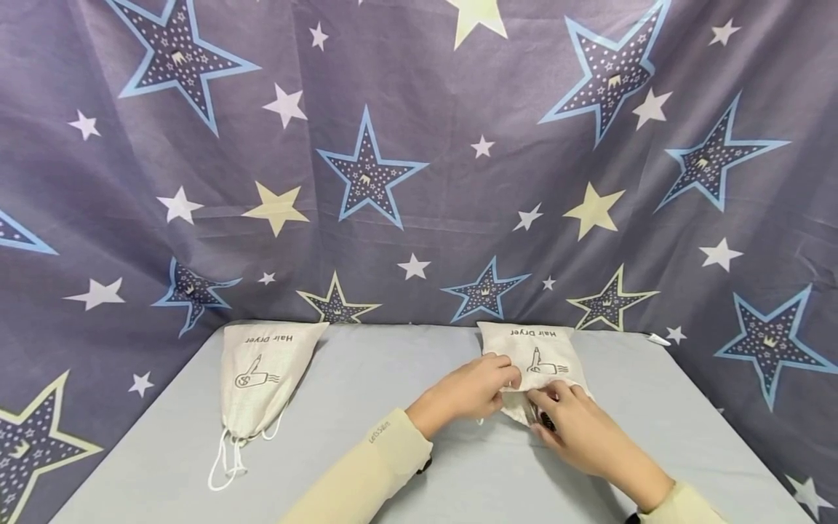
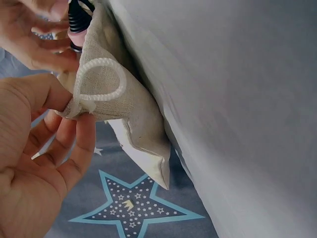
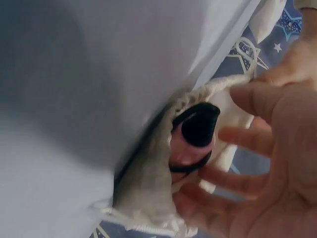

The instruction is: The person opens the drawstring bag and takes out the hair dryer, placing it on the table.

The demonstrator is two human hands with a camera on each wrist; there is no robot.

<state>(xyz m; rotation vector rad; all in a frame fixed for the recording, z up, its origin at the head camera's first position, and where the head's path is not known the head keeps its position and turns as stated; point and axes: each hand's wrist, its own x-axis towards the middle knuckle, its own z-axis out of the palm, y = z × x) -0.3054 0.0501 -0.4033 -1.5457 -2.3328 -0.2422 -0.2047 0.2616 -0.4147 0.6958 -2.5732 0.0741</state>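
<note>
A cream drawstring bag (image 1: 533,346) printed "Hair Dryer" lies at the back right of the table, its mouth towards me. My left hand (image 1: 474,386) pinches the left edge of that mouth between thumb and fingers; a white cord loop (image 2: 121,82) hangs beside them in the left wrist view. Inside the mouth shows the pink end of a hair dryer (image 3: 185,151) with a black ribbed cord sleeve; its remaining body is hidden. My right hand (image 1: 583,433) is at the mouth's right side, fingers spread and slightly bent, touching the cloth rim near the dryer end.
Another cream bag (image 1: 255,386), printed alike, lies at the left, full-looking, its white cords (image 1: 225,466) trailing forward. A small white object (image 1: 657,340) sits at the back right edge. Behind the grey table cover (image 1: 366,437) hangs a star-patterned curtain (image 1: 393,73).
</note>
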